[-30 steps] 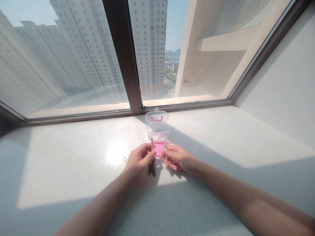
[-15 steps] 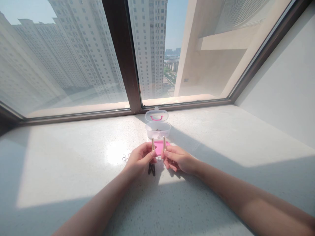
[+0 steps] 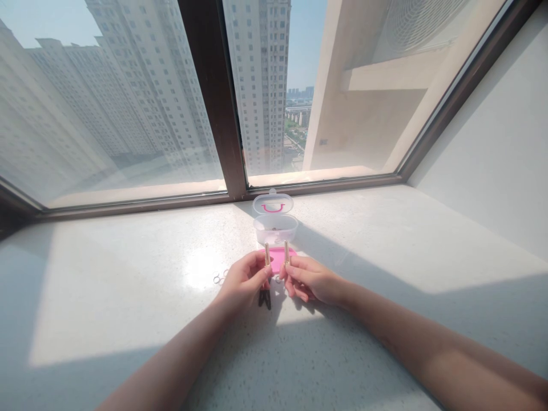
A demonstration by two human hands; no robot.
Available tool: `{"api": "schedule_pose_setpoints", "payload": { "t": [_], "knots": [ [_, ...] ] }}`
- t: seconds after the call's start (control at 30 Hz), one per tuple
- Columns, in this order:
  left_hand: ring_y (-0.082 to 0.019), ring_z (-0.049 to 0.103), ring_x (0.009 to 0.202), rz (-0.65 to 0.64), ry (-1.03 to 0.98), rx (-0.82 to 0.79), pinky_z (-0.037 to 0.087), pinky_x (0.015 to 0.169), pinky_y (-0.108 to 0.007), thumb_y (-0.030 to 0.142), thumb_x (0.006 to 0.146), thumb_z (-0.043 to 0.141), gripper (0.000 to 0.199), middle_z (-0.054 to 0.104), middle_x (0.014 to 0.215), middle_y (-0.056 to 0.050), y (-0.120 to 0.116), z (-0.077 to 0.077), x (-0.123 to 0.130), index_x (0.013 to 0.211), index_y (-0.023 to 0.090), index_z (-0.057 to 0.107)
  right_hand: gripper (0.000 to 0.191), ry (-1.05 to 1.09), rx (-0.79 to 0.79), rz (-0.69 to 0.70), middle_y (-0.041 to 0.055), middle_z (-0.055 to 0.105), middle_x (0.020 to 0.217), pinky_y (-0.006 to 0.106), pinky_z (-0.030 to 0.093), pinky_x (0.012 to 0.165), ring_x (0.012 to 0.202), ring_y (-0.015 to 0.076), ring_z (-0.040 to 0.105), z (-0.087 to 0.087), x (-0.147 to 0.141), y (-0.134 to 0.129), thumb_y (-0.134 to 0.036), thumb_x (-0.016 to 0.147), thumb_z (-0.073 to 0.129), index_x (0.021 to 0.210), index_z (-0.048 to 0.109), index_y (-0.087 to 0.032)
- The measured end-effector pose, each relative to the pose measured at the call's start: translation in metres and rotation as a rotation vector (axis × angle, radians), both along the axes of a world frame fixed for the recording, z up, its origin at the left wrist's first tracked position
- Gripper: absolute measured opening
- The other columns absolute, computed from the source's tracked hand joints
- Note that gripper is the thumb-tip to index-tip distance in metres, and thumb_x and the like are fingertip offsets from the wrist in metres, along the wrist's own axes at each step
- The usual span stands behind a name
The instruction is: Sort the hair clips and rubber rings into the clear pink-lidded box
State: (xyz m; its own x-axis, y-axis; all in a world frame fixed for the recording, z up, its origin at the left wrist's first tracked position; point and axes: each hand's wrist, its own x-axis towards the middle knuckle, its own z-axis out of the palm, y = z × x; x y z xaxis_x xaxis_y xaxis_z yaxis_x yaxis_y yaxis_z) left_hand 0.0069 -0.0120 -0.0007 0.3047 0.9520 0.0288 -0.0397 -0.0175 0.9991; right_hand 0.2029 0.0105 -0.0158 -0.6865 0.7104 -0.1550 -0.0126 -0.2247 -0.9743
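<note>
My left hand (image 3: pixel 244 277) pinches a slim, upright gold-coloured metal piece (image 3: pixel 268 254) between thumb and fingers. Another such gold-coloured metal piece (image 3: pixel 286 252) stands upright in the pinch of my right hand (image 3: pixel 310 277). A small gap separates the two pieces, and their exact kind is too small to make out. Behind them lies a flat pink tray (image 3: pixel 278 262), partly covered by my fingers. A dark forked object (image 3: pixel 265 298) shows just below my left hand. Thin metal rings (image 3: pixel 217 279) lie left of that hand, and another small ring (image 3: pixel 278 279) is between both hands.
Beyond the pink tray, a clear oval box (image 3: pixel 275 235) stands with its lid (image 3: pixel 273 204) up, a pink handle on it and small dark items inside. All this rests on a speckled white sill (image 3: pixel 128 285). A brown-framed window (image 3: pixel 229 148) rises behind, with a white wall (image 3: pixel 492 148) at right.
The whole view has shifted very slightly, so things sit a little lower in it. Both hands keep their pinch on the gold-coloured metal pieces, almost still.
</note>
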Motion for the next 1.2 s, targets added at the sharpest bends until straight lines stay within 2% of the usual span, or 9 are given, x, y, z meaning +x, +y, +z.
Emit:
{"api": "schedule_pose_setpoints", "payload": {
  "t": [0.47,1.2],
  "knots": [
    [-0.011,0.053,0.061,-0.001,-0.013,-0.019,0.043,0.057,-0.024,0.033,0.082,0.066,0.021,0.061,0.075,0.0,-0.0006,0.0032,-0.0001,0.092,0.015,0.062,0.023,-0.047,0.047,-0.033,0.0007,0.059,0.06,0.017,0.024,0.035,0.037,0.0053,0.042,0.0018,0.0024,0.003,-0.034,0.086,0.051,0.085,0.058,-0.013],
    [-0.011,0.053,0.061,0.008,-0.018,-0.021,0.043,0.054,-0.022,0.035,0.081,0.067,0.024,0.062,0.075,-0.002,-0.0003,0.0014,0.0005,0.094,0.015,0.064,0.023,-0.086,0.08,-0.029,-0.0008,0.059,0.062,0.017,0.027,0.036,0.038,0.0051,0.042,0.0015,0.0003,0.0011,-0.036,0.088,0.049,0.085,0.054,-0.014]
  ]
}}
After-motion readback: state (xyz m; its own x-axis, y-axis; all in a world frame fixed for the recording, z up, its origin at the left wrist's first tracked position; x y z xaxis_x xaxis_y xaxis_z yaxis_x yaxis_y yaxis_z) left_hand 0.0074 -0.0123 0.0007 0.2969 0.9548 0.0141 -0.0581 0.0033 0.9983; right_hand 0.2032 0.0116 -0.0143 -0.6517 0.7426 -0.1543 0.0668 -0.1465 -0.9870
